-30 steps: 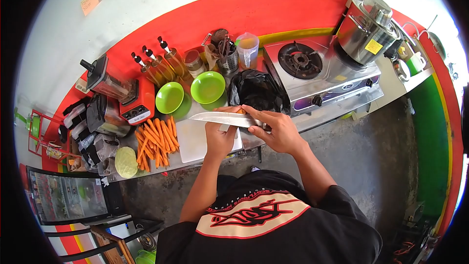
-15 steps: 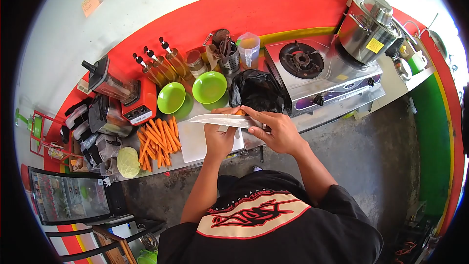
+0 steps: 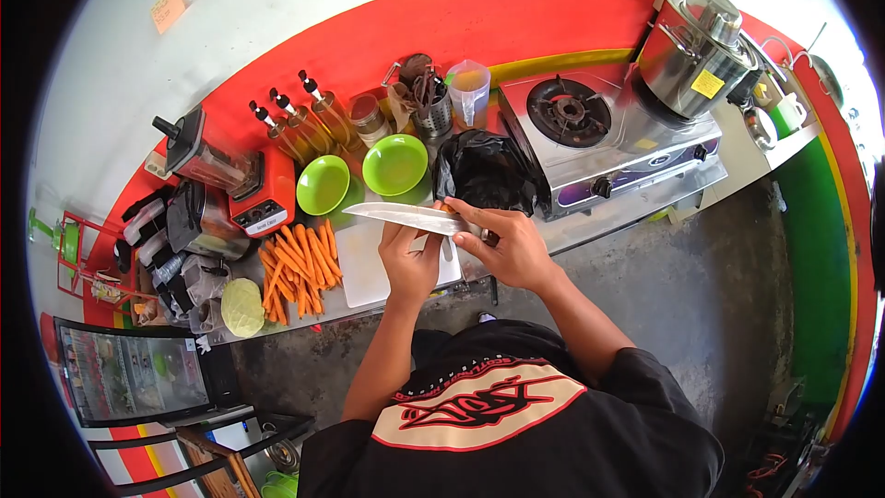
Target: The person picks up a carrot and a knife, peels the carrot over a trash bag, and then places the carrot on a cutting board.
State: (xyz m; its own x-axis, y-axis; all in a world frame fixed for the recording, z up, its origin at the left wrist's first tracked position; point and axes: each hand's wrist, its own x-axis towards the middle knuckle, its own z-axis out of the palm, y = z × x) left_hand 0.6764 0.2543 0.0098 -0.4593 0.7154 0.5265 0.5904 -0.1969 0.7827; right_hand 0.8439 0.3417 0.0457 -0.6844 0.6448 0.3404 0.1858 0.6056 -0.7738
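- The right hand [image 3: 513, 244] is clamping its fingers around the handle of the knife [image 3: 396, 214]; the blade is pointing toward the person's left.
- The left hand [image 3: 411, 263] is curling its fingers behind the blade; whether they are closing on anything cannot be told.
- An orange piece [image 3: 448, 208], probably carrot, is showing between the blade and the right index fingertip, near the black bag [image 3: 484, 173].
- Good control is calling for short, light strokes, a low blade angle, and left fingertips staying clear of the edge.
- The hands and blade are hiding most of the piece, so slow rotation is advisable.
- The bag's loose rim is lying close to the hands and could be snagging the knife.
- The cutting board [image 3: 361, 267] is lying partly beneath the left hand, beside the carrots [image 3: 300, 263].
- Two green bowls [image 3: 323, 185] [image 3: 395, 166] are standing behind the board on the counter [image 3: 346, 315].
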